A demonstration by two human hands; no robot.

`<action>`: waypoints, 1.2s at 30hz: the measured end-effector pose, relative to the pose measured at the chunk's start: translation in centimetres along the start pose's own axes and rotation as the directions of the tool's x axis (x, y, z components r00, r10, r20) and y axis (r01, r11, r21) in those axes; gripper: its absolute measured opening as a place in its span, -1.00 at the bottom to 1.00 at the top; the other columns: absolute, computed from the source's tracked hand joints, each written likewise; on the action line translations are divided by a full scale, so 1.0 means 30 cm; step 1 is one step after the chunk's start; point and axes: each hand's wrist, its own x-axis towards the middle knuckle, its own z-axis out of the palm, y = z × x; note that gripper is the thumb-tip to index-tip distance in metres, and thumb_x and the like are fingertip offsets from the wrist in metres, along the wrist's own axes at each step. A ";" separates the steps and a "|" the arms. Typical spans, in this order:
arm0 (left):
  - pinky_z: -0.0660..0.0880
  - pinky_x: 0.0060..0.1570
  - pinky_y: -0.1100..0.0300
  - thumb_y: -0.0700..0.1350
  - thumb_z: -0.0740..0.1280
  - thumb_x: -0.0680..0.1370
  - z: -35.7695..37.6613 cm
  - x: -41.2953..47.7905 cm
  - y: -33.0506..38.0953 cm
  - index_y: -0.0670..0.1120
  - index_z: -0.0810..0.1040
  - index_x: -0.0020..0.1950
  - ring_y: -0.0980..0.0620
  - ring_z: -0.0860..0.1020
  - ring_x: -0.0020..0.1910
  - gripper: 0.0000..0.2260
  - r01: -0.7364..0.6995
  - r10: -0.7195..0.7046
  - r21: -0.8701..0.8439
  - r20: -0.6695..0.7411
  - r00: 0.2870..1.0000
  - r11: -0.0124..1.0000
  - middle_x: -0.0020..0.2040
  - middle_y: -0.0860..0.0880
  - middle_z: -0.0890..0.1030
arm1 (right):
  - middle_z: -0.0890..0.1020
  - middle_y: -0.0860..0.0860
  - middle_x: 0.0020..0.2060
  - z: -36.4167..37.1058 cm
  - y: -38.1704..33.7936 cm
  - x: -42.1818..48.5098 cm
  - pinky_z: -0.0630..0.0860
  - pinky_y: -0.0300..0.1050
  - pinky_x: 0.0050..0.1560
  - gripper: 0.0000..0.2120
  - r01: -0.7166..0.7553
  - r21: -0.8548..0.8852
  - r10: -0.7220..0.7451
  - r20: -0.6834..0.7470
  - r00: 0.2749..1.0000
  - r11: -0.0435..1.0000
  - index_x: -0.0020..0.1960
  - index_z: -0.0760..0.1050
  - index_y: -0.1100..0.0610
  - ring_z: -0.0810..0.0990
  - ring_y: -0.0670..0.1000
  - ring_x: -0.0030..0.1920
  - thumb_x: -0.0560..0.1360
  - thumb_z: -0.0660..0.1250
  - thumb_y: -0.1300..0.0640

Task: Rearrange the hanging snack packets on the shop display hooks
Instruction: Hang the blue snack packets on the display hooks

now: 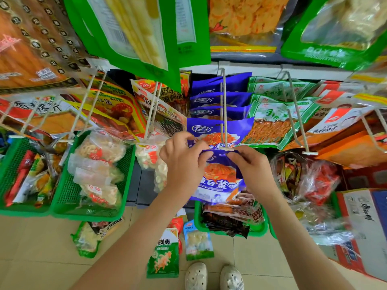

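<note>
Purple packet (219, 181) pinched by left hand (184, 158) at nine o'clock, right hand (250, 164) at three — top edge at the hook tip (226, 150). Miss the hole and it could drop.

Blue snack packet (219, 178) at hook (225, 114) tip

Pinching the top edge of a purple snack packet (219, 181) with left hand (184, 158) and right hand (251, 166), right at the tip of a white display hook (225, 114). Hung further back on that hook, more purple packets (209, 99). Toward 8 o'clock, green baskets (90, 215) of bagged snacks; at 6 o'clock, loose green packets (163, 258) lying on the tiled floor (41, 248) beside pale shoes (196, 276).
</note>
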 end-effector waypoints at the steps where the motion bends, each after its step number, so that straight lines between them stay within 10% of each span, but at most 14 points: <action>1: 0.19 0.03 0.01 0.00 0.47 0.39 0.005 0.010 0.002 0.08 0.58 -0.18 -0.02 0.29 0.10 -0.90 0.013 -0.013 -0.016 0.016 1.000 1.000 0.07 -0.05 0.48 | 0.58 0.17 -0.33 0.000 -0.004 0.003 0.37 -0.02 -0.30 -0.90 0.005 0.030 -0.004 -0.041 0.999 1.000 -0.17 0.55 0.13 0.43 0.05 -0.36 0.51 0.30 0.21; 18: 0.14 -0.01 0.08 -0.03 0.31 0.54 0.076 0.164 0.010 -0.02 0.56 -0.05 -0.05 0.53 -0.09 -0.91 0.190 -0.182 -0.090 0.096 0.979 0.978 -0.17 0.00 0.60 | 0.60 0.03 -0.30 0.044 -0.022 0.178 0.33 -0.34 -0.34 -0.92 0.138 -0.143 -0.162 -0.174 0.971 0.980 -0.10 0.58 0.19 0.44 -0.10 -0.37 0.50 0.30 0.23; 24: 0.23 0.22 -0.03 -0.11 0.34 0.51 0.051 0.174 0.093 -0.09 0.40 0.29 -0.10 0.39 0.24 -0.64 0.355 -0.332 -0.060 0.233 0.914 0.933 0.23 -0.09 0.45 | 0.60 0.08 -0.16 0.044 -0.058 0.201 0.38 -0.26 -0.15 -0.87 0.152 -0.309 -0.232 -0.241 0.942 0.939 -0.01 0.53 0.24 0.52 0.02 -0.16 0.46 0.36 0.21; 28: 0.29 0.32 0.03 -0.14 0.27 0.56 -0.131 0.178 0.150 -0.09 0.26 0.41 -0.10 0.26 0.40 -0.57 0.321 -0.240 -0.085 0.496 0.835 0.943 0.43 -0.11 0.24 | 0.55 0.12 0.05 -0.052 -0.134 0.059 0.50 0.08 0.01 -0.79 0.100 -0.408 -0.186 -0.178 0.966 0.908 0.14 0.49 0.21 0.54 0.17 0.02 0.50 0.31 0.23; 36: 0.48 0.09 0.10 0.01 0.23 0.58 -0.700 0.348 0.471 -0.04 0.45 0.24 0.00 0.55 0.11 -0.73 0.196 -0.053 -0.228 0.513 0.857 0.954 0.15 -0.02 0.58 | 0.55 0.01 -0.02 -0.292 -0.668 -0.219 0.40 -0.23 -0.08 -0.81 0.101 -0.360 -0.175 -0.177 0.969 0.927 0.13 0.50 0.17 0.56 -0.03 -0.09 0.52 0.28 0.21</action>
